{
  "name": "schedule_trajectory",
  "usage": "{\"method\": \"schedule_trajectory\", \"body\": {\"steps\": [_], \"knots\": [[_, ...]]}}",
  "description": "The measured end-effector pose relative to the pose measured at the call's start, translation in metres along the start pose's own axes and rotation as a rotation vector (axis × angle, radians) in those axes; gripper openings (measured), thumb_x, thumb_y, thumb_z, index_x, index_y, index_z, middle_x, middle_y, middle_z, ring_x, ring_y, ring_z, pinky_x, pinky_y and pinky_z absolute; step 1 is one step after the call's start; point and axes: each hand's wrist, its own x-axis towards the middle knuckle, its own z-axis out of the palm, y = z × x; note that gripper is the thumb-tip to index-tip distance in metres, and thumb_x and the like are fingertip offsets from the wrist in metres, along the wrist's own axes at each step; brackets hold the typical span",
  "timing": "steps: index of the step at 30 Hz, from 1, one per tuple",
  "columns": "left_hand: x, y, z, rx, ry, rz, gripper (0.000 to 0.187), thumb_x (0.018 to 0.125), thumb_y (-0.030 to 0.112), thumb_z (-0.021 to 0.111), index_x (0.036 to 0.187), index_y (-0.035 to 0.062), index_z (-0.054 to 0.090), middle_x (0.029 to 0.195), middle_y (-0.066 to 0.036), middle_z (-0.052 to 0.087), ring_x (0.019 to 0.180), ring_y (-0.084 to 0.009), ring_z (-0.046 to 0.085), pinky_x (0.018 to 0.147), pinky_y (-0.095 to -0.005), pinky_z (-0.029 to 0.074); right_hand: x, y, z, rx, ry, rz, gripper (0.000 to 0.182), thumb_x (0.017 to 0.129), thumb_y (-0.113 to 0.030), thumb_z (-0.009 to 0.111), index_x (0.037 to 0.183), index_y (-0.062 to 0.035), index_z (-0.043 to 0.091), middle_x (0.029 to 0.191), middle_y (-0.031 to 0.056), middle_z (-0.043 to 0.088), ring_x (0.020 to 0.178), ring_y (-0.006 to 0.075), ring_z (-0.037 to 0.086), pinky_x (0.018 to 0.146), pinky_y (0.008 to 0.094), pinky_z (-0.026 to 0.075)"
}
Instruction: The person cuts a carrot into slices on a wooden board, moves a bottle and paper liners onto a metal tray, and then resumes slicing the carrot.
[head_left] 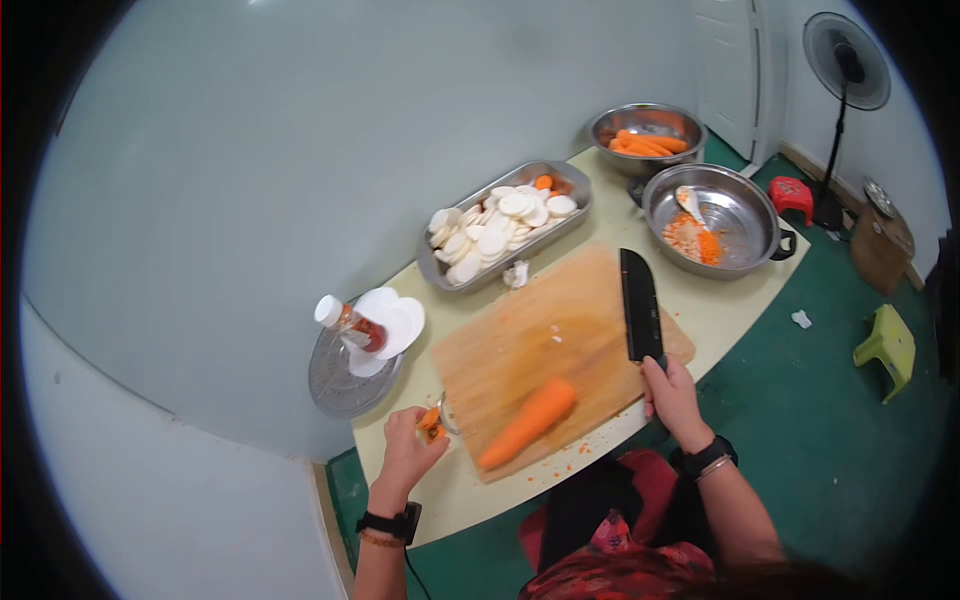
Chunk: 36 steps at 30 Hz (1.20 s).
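the large carrot lies slantwise on the lower part of the cutting board, its outline blurred, with neither hand on it. the right hand grips the handle of the black knife, blade toward the top of the frame over the board's right side. the left hand has thumb and fingers closed around small orange pieces, just beside the board's lower-left edge. a round carrot can roll, so it is best steadied with tucked fingertips before any blade nears it. the thin end lies close to the board's lower edge; mid-board gives more room. the metal tray bounds the upper left, the steel pot the upper right.
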Motion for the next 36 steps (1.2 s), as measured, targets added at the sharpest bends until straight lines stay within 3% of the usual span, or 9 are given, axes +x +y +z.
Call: {"method": "schedule_trajectory", "body": {"steps": [4, 8, 10, 11, 14, 21, 23, 36], "knots": [[-0.005, 0.056, 0.007, -0.159, -0.033, 0.142, 0.045, 0.075, 0.020, 0.071, 0.111, 0.0008, 0.052, 0.110, -0.018, 0.050, 0.106, -0.0323, 0.048, 0.093, -0.0387, 0.038, -0.002, -0.005, 0.002, -0.105, 0.041, 0.001, 0.035, 0.096, -0.035, 0.049, 0.086, -0.0012, 0.054, 0.052, 0.0022, 0.050, 0.040, 0.0100, 0.049, 0.040, 0.0260, 0.039], [-0.004, 0.115, 0.008, -0.189, -0.253, 0.380, 0.059, 0.079, 0.029, 0.070, 0.122, -0.0030, 0.046, 0.118, -0.022, 0.048, 0.110, -0.0358, 0.047, 0.097, -0.0400, 0.036, -0.010, -0.023, 0.000, -0.223, 0.004, -0.025, 0.038, 0.097, -0.036, 0.046, 0.085, 0.0002, 0.052, 0.053, 0.0051, 0.051, 0.043, 0.0117, 0.051, 0.042, 0.0282, 0.041], [0.003, 0.126, 0.018, -0.102, -0.264, 0.381, 0.061, 0.082, 0.031, 0.068, 0.125, -0.0047, 0.042, 0.119, -0.024, 0.049, 0.111, -0.0379, 0.046, 0.097, -0.0423, 0.036, -0.016, -0.029, 0.000, -0.312, -0.006, -0.081, 0.039, 0.098, -0.036, 0.045, 0.085, -0.0003, 0.051, 0.054, 0.0050, 0.050, 0.044, 0.0116, 0.050, 0.043, 0.0287, 0.040], [0.008, 0.132, 0.024, -0.070, -0.250, 0.368, 0.060, 0.083, 0.031, 0.067, 0.125, -0.0048, 0.042, 0.118, -0.024, 0.050, 0.110, -0.0387, 0.047, 0.095, -0.0436, 0.037, -0.016, -0.020, -0.001, -0.431, 0.009, -0.203, 0.036, 0.098, -0.033, 0.045, 0.083, -0.0002, 0.049, 0.055, 0.0123, 0.052, 0.048, 0.0235, 0.056, 0.047, 0.0361, 0.043], [0.022, 0.143, 0.047, -0.072, -0.137, 0.327, 0.058, 0.084, 0.029, 0.066, 0.125, -0.0053, 0.042, 0.116, -0.025, 0.051, 0.108, -0.0405, 0.048, 0.092, -0.0457, 0.040, -0.036, -0.028, 0.006, -0.607, -0.033, -0.300, 0.033, 0.096, -0.031, 0.045, 0.085, 0.0000, 0.048, 0.067, 0.0259, 0.056, 0.062, 0.0462, 0.056, 0.053, 0.0499, 0.045], [0.029, 0.146, 0.085, -0.094, -0.014, 0.266, 0.052, 0.083, 0.023, 0.066, 0.121, -0.0056, 0.045, 0.107, -0.027, 0.054, 0.101, -0.0438, 0.052, 0.087, -0.0450, 0.043, -0.065, -0.022, 0.026, -0.645, -0.086, -0.614, 0.019, 0.089, -0.021, 0.056, 0.083, -0.0031, 0.050, 0.067, 0.0176, 0.058, 0.059, 0.0356, 0.060, 0.052, 0.0431, 0.049], [0.030, 0.152, 0.080, -0.159, -0.062, 0.276, 0.049, 0.082, 0.020, 0.067, 0.117, -0.0053, 0.046, 0.104, -0.027, 0.055, 0.097, -0.0443, 0.053, 0.083, -0.0453, 0.044, -0.066, -0.019, 0.030, -0.645, -0.101, -0.682, 0.018, 0.088, -0.019, 0.056, 0.082, -0.0039, 0.050, 0.065, 0.0134, 0.057, 0.058, 0.0321, 0.060, 0.050, 0.0402, 0.049], [0.037, 0.147, 0.082, -0.144, -0.136, 0.309, 0.043, 0.078, 0.018, 0.067, 0.110, -0.0033, 0.047, 0.094, -0.024, 0.054, 0.088, -0.0418, 0.053, 0.075, -0.0457, 0.044, -0.065, -0.009, 0.037, -0.707, -0.093, -0.683, 0.020, 0.087, -0.018, 0.058, 0.080, -0.0043, 0.046, 0.062, 0.0114, 0.054, 0.051, 0.0279, 0.058, 0.043, 0.0354, 0.047]]}}
